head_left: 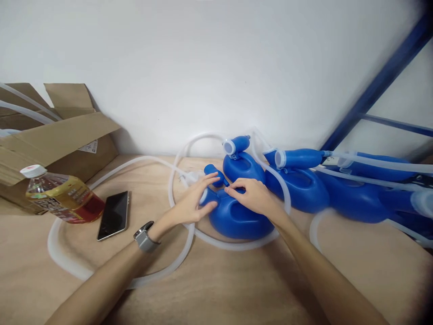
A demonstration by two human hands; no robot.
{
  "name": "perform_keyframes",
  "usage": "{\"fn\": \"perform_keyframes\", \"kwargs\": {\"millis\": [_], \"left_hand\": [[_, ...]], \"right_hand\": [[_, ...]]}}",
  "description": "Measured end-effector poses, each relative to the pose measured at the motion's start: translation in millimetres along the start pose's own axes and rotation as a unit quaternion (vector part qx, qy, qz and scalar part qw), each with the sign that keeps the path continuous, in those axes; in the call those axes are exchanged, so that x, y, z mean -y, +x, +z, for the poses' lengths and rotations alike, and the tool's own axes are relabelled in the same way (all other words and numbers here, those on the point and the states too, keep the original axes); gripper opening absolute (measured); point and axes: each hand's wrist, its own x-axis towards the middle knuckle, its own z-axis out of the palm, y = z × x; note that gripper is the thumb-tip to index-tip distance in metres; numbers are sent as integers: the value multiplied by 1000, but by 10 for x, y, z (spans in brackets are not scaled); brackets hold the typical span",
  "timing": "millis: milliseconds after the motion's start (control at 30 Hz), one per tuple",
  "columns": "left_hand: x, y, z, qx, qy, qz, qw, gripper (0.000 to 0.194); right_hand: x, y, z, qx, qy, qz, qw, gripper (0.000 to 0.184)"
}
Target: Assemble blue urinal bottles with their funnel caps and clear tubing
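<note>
A: List the surrounding items and any obstruction.
B: A cardboard box (64, 140) stands at the left edge of the frame, with tubes (27, 112) in its open top. In front of it is a drink bottle (67, 196) with a white cap; a phone (114, 215) lies flat just beside it. Further blue containers (299, 189) fill the right of the frame. Translucent tubing (233, 245) loops around the near blue container (243, 225) and passes beneath the left forearm.
A: State the position of the near container relative to each hand.
B: It lies at the centre of the frame, below and between both hands. The left hand (196, 198) is at its neck (209, 197), thumb and fingers spread; whether they grip cannot be told. The right hand (252, 194) is above the body, thumb and fingertips pinched on the narrow end of a blue spout piece (210, 169).
A: Describe the surface and room.
B: The surface (223, 289) is wood-toned. A pale wall (209, 67) rises behind it; a blue metal frame (387, 76) slants across the upper right.
</note>
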Motion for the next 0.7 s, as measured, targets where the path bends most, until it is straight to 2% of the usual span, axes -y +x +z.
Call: {"fn": "perform_keyframes", "kwargs": {"millis": [167,233,267,367,433,533,633,700], "left_hand": [[3,51,-237,75,-72,-52,993,84],[74,60,-409,89,-92,-95,987,69],[122,56,-496,90,-68,-126,986,60],[281,12,-673,113,72,-196,971,49],[376,-30,-661,167,127,-201,957,46],[479,-72,-471,233,156,-190,941,54],[537,-69,-261,252,196,-180,930,45],[565,-58,-201,250,225,-177,925,36]], "right_hand": [[-111,27,31,1,8,-18,1000,33],[-173,52,1,17,30,-22,999,33],[-204,58,-28,26,38,-24,999,32],[-291,37,-163,71,50,-36,996,31],[-322,-1,-261,105,55,-40,992,36],[-261,8,-330,116,22,-21,993,49],[-43,222,-249,102,-67,-3,993,55],[133,475,-122,112,-140,7,984,53]]}}
